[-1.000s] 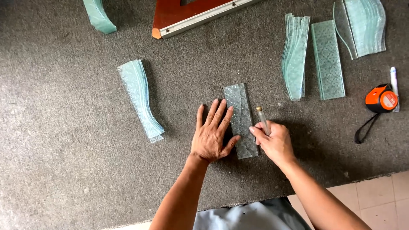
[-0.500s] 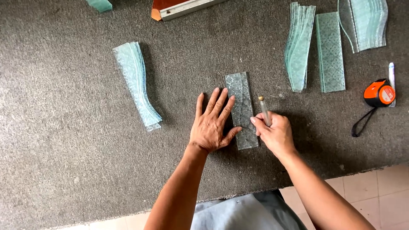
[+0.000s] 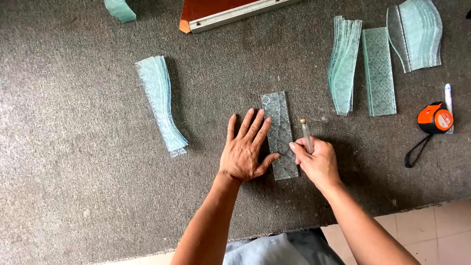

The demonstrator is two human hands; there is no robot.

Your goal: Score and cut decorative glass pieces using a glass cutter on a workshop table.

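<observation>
Grey carpeted table [image 3: 73, 147]: left hand [image 3: 245, 152] flat, fingers spread, pressing patterned glass strip [image 3: 278, 135]; right hand [image 3: 319, 162] grip closed around glass cutter [image 3: 306, 135].

Left hand [image 3: 244, 152]: palm down, fingers spread and extended forward, thumb angled out to the right, pressed flat. Right hand [image 3: 318, 161]: curled closed in a pinch grip, knuckles up. Both forearms enter from the lower edge, converging toward the hands.
</observation>
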